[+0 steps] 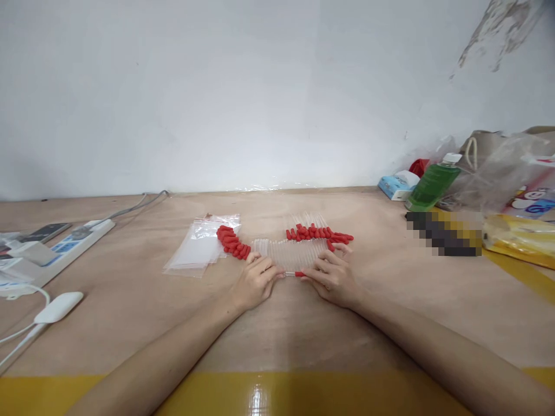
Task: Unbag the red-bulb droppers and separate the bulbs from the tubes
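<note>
My left hand (256, 280) is closed, pinching one end of a thin clear dropper tube (289, 274). A red rubber bulb (299, 274) sits at the tube's right end, and the fingertips of my right hand (336, 278) are closed on it. How far the bulb covers the tube is too small to tell. Just beyond lies a row of clear tubes (288, 254), side by side between my hands. Loose red bulbs (233, 242) form a pile by my left hand. Behind the row are droppers (309, 232) with red bulbs on clear tubes.
Clear plastic bags (188, 254) lie left of the bulbs. A white power strip (65, 254) with cables is at far left, near a white charger (59, 307). At right stand a green bottle (433, 184), a tissue pack (396, 186) and plastic packaging (520, 234). A wall closes the back.
</note>
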The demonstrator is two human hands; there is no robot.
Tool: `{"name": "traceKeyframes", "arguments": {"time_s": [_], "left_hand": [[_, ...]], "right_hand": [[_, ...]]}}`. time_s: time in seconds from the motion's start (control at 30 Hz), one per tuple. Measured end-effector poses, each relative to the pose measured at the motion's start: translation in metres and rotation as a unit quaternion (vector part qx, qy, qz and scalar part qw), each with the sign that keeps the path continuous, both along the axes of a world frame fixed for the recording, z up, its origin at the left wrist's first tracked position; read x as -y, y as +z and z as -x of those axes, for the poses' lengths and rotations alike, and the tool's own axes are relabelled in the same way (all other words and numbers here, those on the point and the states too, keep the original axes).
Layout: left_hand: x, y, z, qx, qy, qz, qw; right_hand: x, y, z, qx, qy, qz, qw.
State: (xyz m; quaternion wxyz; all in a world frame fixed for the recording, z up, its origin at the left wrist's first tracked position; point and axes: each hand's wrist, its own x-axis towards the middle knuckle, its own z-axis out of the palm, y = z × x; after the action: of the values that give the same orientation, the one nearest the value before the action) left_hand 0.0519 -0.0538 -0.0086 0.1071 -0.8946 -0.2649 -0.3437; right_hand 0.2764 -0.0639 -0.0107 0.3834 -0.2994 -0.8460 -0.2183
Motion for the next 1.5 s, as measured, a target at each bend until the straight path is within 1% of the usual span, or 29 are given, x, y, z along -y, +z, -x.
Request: {"name": "traceKeyframes", "arguments": {"time_s": [0.2,0.3,0.37,0.43,0.5,0.53,0.6,0.67,0.73,0.8,0.87,0.97,1.1,1.23,1.37,1.5], "left_hand": [[0.001,-0.001,-0.002,-0.005,-0.001,0.006,1.0],[-0.001,-0.002,0.004,0.003,0.003,0.004,1.0],[-0.003,-0.002,0.012,0.03,0.036,0.002,0.999],[-0.007,-0.001,0.019,0.07,0.073,0.005,0.995],[-0.011,-0.001,0.02,0.095,0.08,0.011,0.992],[-0.013,-0.002,0.019,0.101,0.077,0.013,0.992],[-0.017,-0.003,0.013,0.106,0.085,0.011,0.991],[-0.023,-0.005,0.007,0.104,0.105,0.007,0.989],[-0.028,-0.007,0.005,0.102,0.111,-0.006,0.989],[-0.033,-0.009,0.004,0.101,0.099,-0.023,0.99],[-0.035,-0.01,0.005,0.1,0.091,-0.026,0.991],[-0.033,-0.01,0.003,0.094,0.086,0.016,0.992],[-0.024,-0.006,0.0,0.087,0.082,0.069,0.99],[-0.014,0.001,0.007,0.028,0.083,0.095,0.992],[-0.012,0.006,0.02,-0.053,0.049,0.125,0.989],[-0.014,0.006,0.025,-0.097,0.041,0.154,0.982]], "right_hand": [[0.0,-0.005,0.002,-0.002,0.015,0.016,1.0],[-0.001,-0.007,-0.007,-0.007,0.014,0.032,0.999],[-0.004,-0.007,-0.02,-0.042,-0.012,0.045,0.998],[-0.013,-0.005,-0.038,-0.113,-0.056,0.063,0.99],[-0.025,-0.003,-0.055,-0.207,-0.082,0.104,0.969],[-0.033,-0.003,-0.062,-0.256,-0.098,0.125,0.954],[-0.049,-0.002,-0.073,-0.321,-0.133,0.153,0.925],[-0.064,-0.001,-0.083,-0.346,-0.169,0.201,0.901],[-0.077,-0.001,-0.091,-0.362,-0.194,0.278,0.868],[-0.088,0.001,-0.098,-0.378,-0.203,0.352,0.832],[-0.096,0.002,-0.103,-0.38,-0.202,0.398,0.811],[-0.103,-0.001,-0.105,-0.363,-0.203,0.429,0.802],[-0.109,-0.014,-0.103,-0.352,-0.211,0.45,0.793],[-0.112,-0.023,-0.105,-0.338,-0.219,0.455,0.794],[-0.112,-0.021,-0.105,-0.332,-0.23,0.448,0.798],[-0.11,-0.011,-0.1,-0.315,-0.252,0.439,0.803]]}}
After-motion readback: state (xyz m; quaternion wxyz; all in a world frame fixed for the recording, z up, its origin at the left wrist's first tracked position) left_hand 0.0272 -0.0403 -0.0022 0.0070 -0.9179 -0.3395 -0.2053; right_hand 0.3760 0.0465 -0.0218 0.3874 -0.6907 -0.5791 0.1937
